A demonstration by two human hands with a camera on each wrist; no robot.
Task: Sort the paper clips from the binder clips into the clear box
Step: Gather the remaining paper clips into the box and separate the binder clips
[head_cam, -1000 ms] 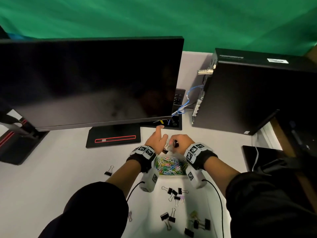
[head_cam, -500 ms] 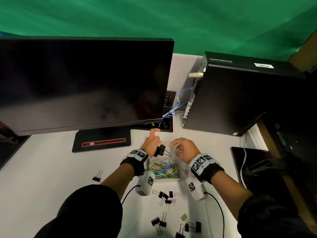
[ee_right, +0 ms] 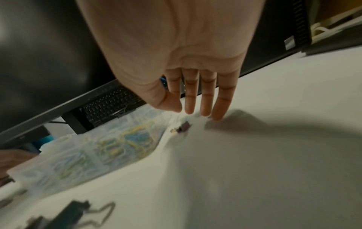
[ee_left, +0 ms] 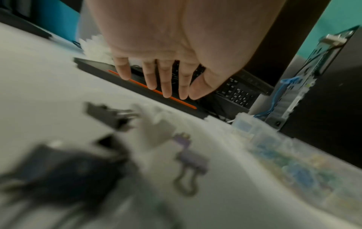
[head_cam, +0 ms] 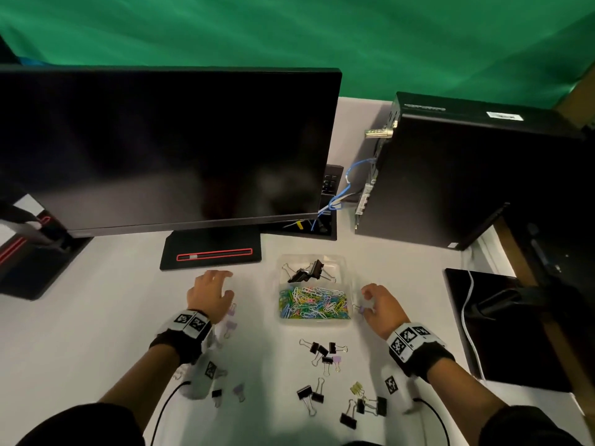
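The clear box (head_cam: 349, 286) sits mid-table, in front of the monitor. Its far compartment holds black binder clips (head_cam: 306, 272). Coloured paper clips (head_cam: 314, 303) fill the near one. My left hand (head_cam: 209, 291) hovers left of the box, fingers (ee_left: 166, 83) straight and empty. Two purple binder clips (head_cam: 230, 325) lie by its wrist. Right of the box is my right hand (head_cam: 376, 302), fingers (ee_right: 207, 100) straight and pointing down at the table. A small purple binder clip (head_cam: 361, 309) (ee_right: 184, 126) lies just below them, not held.
Several loose black binder clips (head_cam: 322, 349) (head_cam: 309, 394) and a yellow one (head_cam: 355, 387) lie on the white table (head_cam: 96, 333) near me. The monitor (head_cam: 161, 149) and its base (head_cam: 211, 254) stand behind. A computer tower (head_cam: 467, 175) is at the back right, a black pad (head_cam: 502, 326) to the right.
My hands were together over the box's far end with a black binder clip. They have drawn apart to either side of the box and hold nothing.
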